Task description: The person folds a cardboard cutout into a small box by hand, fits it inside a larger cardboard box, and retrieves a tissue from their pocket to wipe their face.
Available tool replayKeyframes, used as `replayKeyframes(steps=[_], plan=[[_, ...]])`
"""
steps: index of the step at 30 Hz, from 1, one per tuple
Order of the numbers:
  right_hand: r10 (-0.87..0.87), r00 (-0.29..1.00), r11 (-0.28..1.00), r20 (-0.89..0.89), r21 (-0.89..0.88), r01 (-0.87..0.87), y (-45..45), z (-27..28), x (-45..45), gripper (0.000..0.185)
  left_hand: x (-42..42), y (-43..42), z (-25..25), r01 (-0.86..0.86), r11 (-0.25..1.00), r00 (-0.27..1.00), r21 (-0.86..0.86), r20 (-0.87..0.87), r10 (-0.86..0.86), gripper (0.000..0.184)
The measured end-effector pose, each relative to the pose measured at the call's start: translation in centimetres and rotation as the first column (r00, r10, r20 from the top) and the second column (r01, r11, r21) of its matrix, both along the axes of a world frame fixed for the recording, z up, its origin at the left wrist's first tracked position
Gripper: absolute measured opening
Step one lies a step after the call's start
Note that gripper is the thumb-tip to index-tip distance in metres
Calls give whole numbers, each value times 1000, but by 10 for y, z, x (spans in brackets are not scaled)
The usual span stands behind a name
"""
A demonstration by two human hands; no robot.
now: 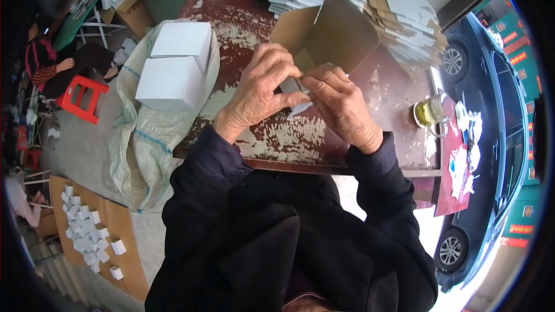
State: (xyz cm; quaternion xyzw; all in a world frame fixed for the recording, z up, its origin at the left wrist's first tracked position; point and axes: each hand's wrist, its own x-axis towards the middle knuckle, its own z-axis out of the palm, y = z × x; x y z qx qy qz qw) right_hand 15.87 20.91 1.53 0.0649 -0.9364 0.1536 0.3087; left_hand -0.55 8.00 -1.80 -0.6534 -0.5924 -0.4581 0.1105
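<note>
At the middle of the worktop [289, 141], we hold a partly folded carton [347, 34], the fingers of our left hand [259, 84] and right hand [342, 101] pinched narrow on its near edge. Its tall panels stand unsupported, so uneven pressure could crease or skew them. A wide right-hand swing might tip the glass mug [428, 114] at the worktop's right side.

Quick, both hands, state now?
Left hand: fingers curled, pinching the open carton.
Right hand: fingers bent, pinching the same carton.
</note>
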Motion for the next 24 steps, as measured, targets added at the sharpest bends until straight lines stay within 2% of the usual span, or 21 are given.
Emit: replayKeyframes(steps=[6,10,11,15,16,20,24], plan=[[53,998,994,-15,-91,-54,8,-5,-1,29,1,7,0,-29,997,997,75,72,24,49],[79,997,988,-8,-135,-80,14,-9,-1,26,1,18,9,-112,965,924,238,383,13,57],[79,997,988,-10,-136,-80,15,-8,-3,26,-3,22,8,-112,965,924,238,381,13,57],[122,992,964,30,-242,-111,21,-3,-4,23,-24,44,1,-36,987,822,159,567,-62,51],[121,992,965,27,-239,-111,21,-2,-5,23,-28,46,5,-35,986,823,162,564,-64,51],[127,991,985,41,-121,-121,16,1,-7,21,-40,51,18,93,995,826,-27,561,-62,36],[127,990,990,59,-62,-123,11,5,-10,19,-42,35,13,36,996,832,-83,554,16,33]])
